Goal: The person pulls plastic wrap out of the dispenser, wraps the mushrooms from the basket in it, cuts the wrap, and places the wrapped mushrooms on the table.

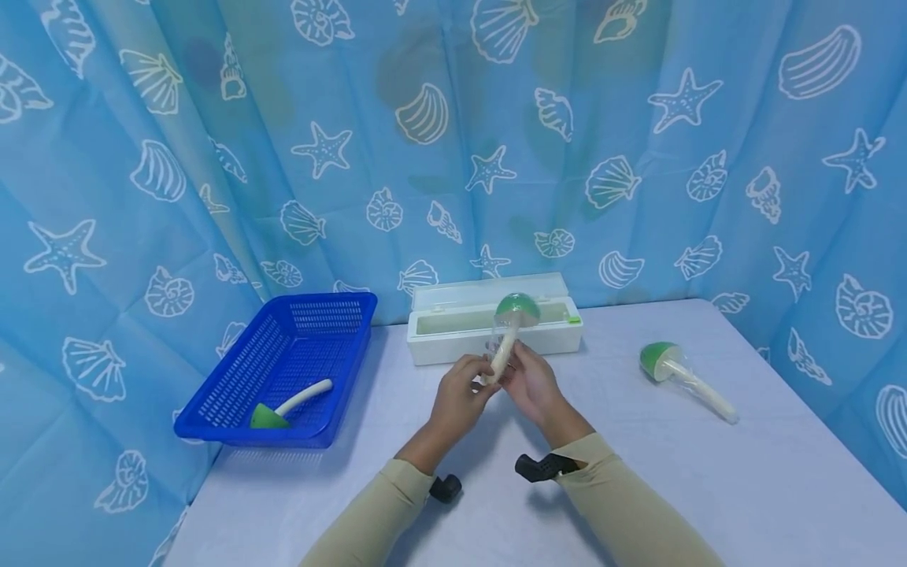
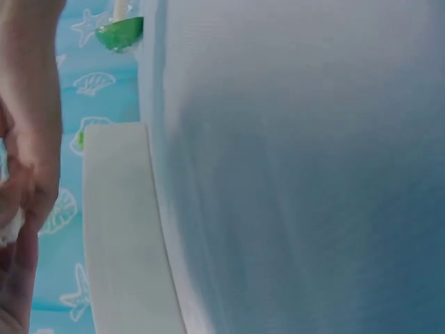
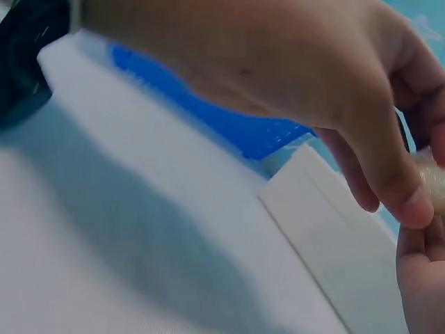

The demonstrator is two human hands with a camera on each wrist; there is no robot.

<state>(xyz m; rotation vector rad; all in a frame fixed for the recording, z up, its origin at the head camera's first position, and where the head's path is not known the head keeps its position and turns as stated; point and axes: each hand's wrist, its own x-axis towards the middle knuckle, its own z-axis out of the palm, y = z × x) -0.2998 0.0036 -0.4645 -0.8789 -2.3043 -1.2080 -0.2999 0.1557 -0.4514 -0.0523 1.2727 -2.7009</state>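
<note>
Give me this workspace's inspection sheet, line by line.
Surface: pale cloth-covered table.
Job's things: a green-domed, white-stemmed object in clear plastic, held before an open white rectangular box; a similar wrapped piece lies at right; a third piece lies in a blue plastic mesh basket at left.
Clutter: nothing seen.
Hands: left hand pinches the object's stem near its lower end; right hand also holds it.
Cables: nothing seen.
Surroundings: light-blue curtain with white shell and starfish prints.

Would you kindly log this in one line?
left hand, right hand: holding plastic-wrapped domed green-white utensil | open white rectangular box: behind | blue plastic basket: similar utensil inside
</note>
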